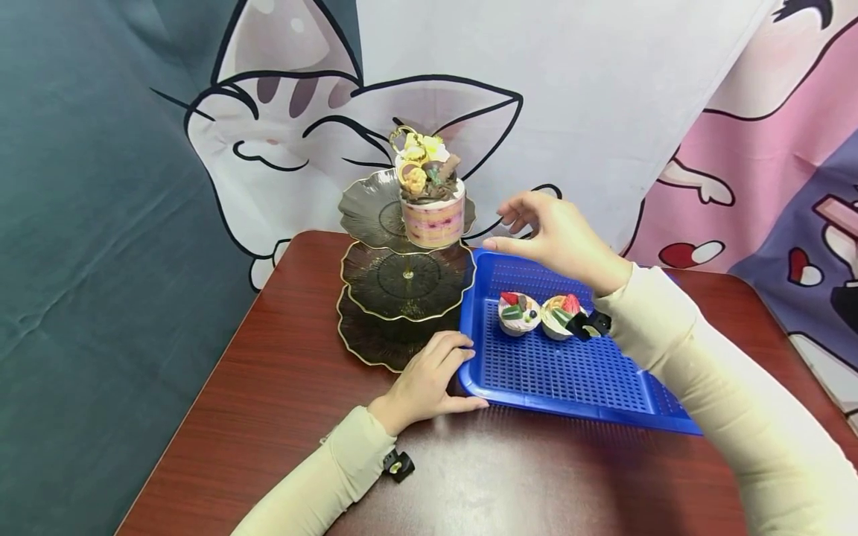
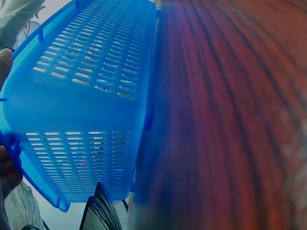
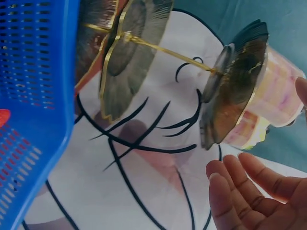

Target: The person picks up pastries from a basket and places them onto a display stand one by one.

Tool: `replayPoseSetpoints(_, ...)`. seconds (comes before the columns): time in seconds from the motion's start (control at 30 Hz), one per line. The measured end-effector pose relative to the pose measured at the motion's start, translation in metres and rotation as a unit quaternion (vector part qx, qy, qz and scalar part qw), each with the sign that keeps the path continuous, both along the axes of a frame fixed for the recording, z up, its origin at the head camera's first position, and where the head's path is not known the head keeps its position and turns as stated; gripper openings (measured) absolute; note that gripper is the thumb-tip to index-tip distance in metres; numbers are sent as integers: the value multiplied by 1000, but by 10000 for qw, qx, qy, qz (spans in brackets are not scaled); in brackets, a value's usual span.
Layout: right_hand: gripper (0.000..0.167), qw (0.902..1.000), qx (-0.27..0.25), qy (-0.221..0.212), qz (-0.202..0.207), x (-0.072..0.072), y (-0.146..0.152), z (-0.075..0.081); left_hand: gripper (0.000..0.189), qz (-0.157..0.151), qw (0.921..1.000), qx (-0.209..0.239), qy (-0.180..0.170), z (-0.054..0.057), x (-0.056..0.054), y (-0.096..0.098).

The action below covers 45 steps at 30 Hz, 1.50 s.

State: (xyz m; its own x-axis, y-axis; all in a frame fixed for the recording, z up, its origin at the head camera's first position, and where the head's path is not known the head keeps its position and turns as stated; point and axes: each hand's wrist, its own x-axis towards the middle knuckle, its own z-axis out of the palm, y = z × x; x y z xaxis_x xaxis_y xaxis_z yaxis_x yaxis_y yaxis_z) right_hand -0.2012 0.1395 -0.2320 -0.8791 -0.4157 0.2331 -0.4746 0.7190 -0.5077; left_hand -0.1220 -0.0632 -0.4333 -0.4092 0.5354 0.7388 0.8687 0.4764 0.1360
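Note:
My left hand (image 1: 424,381) grips the near left corner of a blue plastic basket (image 1: 566,412), fingers on one side rim and thumb along the front. Two cupcakes with fruit on top lie inside: one (image 1: 518,316) at left, another (image 1: 553,318) beside it, partly behind my right wrist's camera. Left of the basket rises a three-tier dark cake stand (image 1: 365,212) with gold edges. Its top tier bears a layered cake cup (image 1: 436,222) with pink bands and a decorated top; the right wrist view shows a second cake cup (image 3: 242,129) there. Beside that tier, my right hand (image 1: 559,237) holds nothing, fingers loosely bent and apart.
The middle tier (image 1: 429,286) and bottom tier (image 1: 358,339) sit below the top one. Everything stands on a reddish-brown wooden table (image 1: 268,394). Behind it hangs a cloth (image 1: 429,45) printed with a cartoon cat, close to the table's back edge.

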Motion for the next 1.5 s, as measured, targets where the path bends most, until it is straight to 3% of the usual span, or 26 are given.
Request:
replayPoseSetpoints(0.6, 42, 9988, -1, -169, 456, -4, 21, -32, 66, -22, 10000, 23, 21, -2, -1, 0)
replayPoseSetpoints(1.5, 42, 9983, -7, -443, 369, -17, 46, -83, 67, -2, 10000, -53, 61, -3, -1, -1)
